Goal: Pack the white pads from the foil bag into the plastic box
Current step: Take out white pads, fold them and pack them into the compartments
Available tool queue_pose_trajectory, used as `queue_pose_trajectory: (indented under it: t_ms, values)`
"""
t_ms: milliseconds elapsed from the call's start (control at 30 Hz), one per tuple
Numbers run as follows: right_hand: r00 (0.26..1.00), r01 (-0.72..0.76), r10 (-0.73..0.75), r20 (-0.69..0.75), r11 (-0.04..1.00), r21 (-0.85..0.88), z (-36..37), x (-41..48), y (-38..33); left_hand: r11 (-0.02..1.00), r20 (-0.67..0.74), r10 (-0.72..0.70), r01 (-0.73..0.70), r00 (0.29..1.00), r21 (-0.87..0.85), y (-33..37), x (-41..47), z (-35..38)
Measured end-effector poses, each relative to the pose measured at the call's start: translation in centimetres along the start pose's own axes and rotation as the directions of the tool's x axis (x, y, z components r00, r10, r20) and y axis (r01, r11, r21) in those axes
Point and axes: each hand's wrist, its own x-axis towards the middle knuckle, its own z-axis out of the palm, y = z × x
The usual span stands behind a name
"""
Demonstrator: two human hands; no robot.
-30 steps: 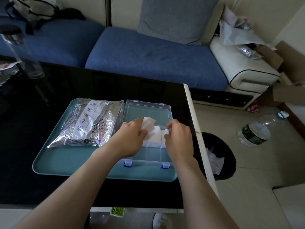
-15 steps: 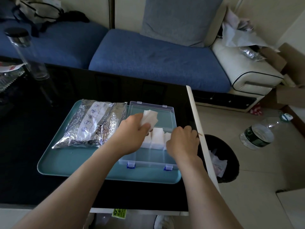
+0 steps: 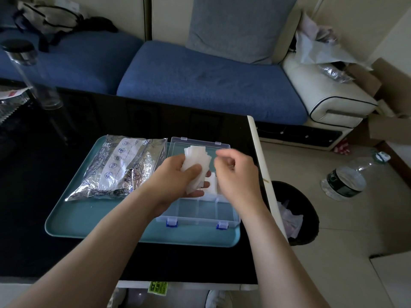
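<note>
Centre frame: left hand (image 3: 175, 178) grip pinches fanned white pads (image 3: 196, 157); right hand (image 3: 238, 174) grip blurred, unreadable, hiding part of the plastic box (image 3: 200, 215).

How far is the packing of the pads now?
Done: a few pads stand in one compartment of the box. In hand: the left hand holds a stack above it; the blurred right hand is beside it. Left: the front compartments look empty; the foil bag looks bulky.

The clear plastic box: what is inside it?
White square pads stand in a rear compartment; the front row shows none. The left hand and right hand cover the rest.
</note>
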Motion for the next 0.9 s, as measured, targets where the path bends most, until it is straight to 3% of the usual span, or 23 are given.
queue_pose_trajectory:
  t_ms: [67, 267, 500, 733, 900]
  values:
    - [1.000, 0.000, 0.000, 0.000, 0.976, 0.216, 0.4, -0.2, -0.6, 0.997, 0.038, -0.008, 0.010, 0.999, -0.072, 0.2, -0.2, 0.2]
    - [0.997, -0.032, 0.056, -0.060, 0.937, 0.347, 0.8, 0.0, 0.2, 0.975, 0.134, -0.030, 0.058, 0.990, -0.215, 1.3, -1.1, 0.6]
    - [0.993, 0.122, -0.122, 0.005, 0.991, 0.047, 0.7, -1.2, -0.4, 0.934, 0.046, -0.048, 0.061, 0.998, -0.352, 1.6, -1.6, 0.4]
    - [0.991, 0.134, -0.134, -0.009, 0.986, 0.102, 0.6, -1.3, -0.5, 0.954, 0.031, -0.063, 0.069, 0.998, -0.290, 1.4, -1.6, 0.1]
    - [0.986, 0.162, -0.162, 0.033, 0.987, 0.019, 0.6, -1.5, -0.5, 0.963, 0.033, -0.044, 0.051, 0.998, -0.266, 1.7, -2.1, 0.4]
